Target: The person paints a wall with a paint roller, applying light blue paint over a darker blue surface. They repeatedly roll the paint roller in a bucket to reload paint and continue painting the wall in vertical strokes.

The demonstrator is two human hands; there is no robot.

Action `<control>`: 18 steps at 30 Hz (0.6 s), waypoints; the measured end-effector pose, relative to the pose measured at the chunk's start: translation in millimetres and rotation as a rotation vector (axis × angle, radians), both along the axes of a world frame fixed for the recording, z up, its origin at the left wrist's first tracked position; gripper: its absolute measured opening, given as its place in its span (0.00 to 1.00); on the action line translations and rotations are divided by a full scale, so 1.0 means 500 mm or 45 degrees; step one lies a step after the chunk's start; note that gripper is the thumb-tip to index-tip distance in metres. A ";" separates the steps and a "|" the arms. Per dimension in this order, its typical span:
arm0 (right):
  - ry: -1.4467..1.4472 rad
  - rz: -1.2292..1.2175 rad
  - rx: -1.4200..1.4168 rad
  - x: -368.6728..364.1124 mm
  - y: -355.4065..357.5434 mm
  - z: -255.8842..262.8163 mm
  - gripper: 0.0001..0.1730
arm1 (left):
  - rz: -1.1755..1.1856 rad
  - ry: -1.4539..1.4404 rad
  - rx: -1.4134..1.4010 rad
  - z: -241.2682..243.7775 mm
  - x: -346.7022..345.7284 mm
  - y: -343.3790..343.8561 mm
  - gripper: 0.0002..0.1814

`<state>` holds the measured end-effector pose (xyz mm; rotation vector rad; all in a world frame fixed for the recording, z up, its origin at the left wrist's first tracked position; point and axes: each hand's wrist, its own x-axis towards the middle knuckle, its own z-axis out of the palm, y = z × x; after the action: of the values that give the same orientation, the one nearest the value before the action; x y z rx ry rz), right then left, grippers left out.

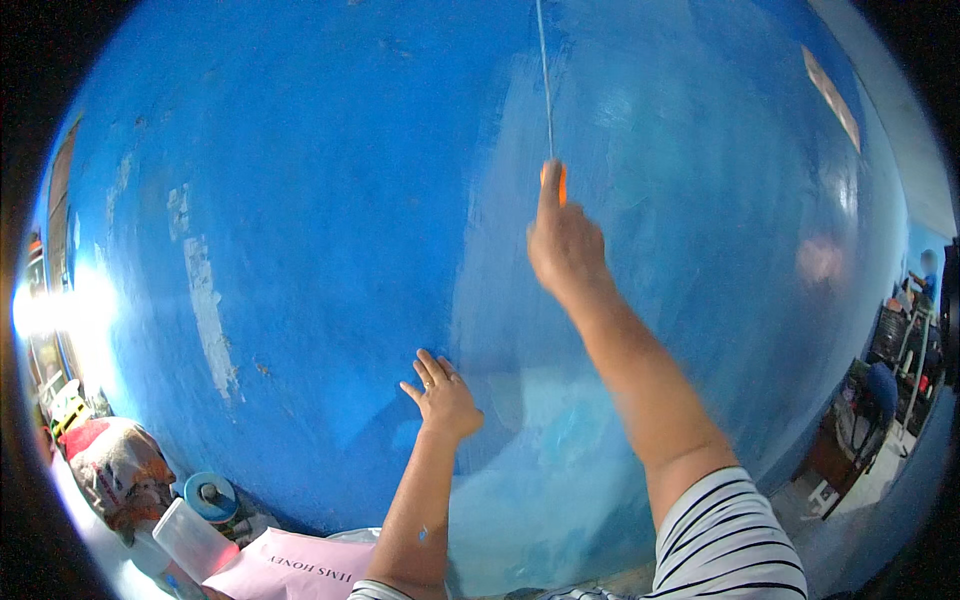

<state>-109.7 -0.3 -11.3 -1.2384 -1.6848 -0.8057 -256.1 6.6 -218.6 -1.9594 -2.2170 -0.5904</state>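
My right hand [568, 240] is raised before a blue wall [337, 187], closed around an orange handle [563, 184]. From the handle a thin pale metal rod [547, 82] runs up and out of the top of the view; what it ends in is hidden. Lower and to the left, my left hand [444, 394] rests with spread fingers against or close to the wall, wearing a ring and holding nothing. A paler blue-grey painted area [510, 247] begins between the two hands and spreads to the right; the left part of the wall is deeper blue.
At the lower left are a pink bag [300, 562] bearing writing, a translucent plastic container [193, 536], a round blue object [211, 496] and a bundle of cloth [120, 472]. Furniture and piled items [862, 420] stand at the far right, with another person [928, 277] beyond.
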 end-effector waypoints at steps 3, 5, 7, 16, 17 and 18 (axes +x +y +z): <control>-0.057 0.040 0.010 0.020 -0.013 -0.168 0.41 | -0.006 0.025 0.002 -0.009 -0.008 0.003 0.61; -0.043 0.115 -0.022 0.043 -0.033 -0.267 0.42 | -0.040 0.010 0.009 -0.007 -0.003 0.003 0.60; -0.026 0.096 -0.144 0.041 -0.079 -0.343 0.44 | -0.041 -0.016 0.029 -0.014 -0.013 0.011 0.59; 0.292 0.563 -0.455 0.097 -0.221 -0.642 0.44 | -0.225 -0.291 0.038 0.002 -0.031 -0.021 0.55; 0.340 0.606 -0.436 0.100 -0.223 -0.675 0.43 | -0.240 -0.312 0.051 0.000 -0.032 -0.019 0.54; 0.387 0.652 -0.419 0.102 -0.227 -0.687 0.43 | -0.251 -0.333 0.065 -0.004 -0.032 -0.017 0.54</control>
<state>-58.8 -113.9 -354.7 -1.0047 -1.8046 -0.0301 -272.2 -2.0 -220.5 -2.2011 -2.1330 -0.9712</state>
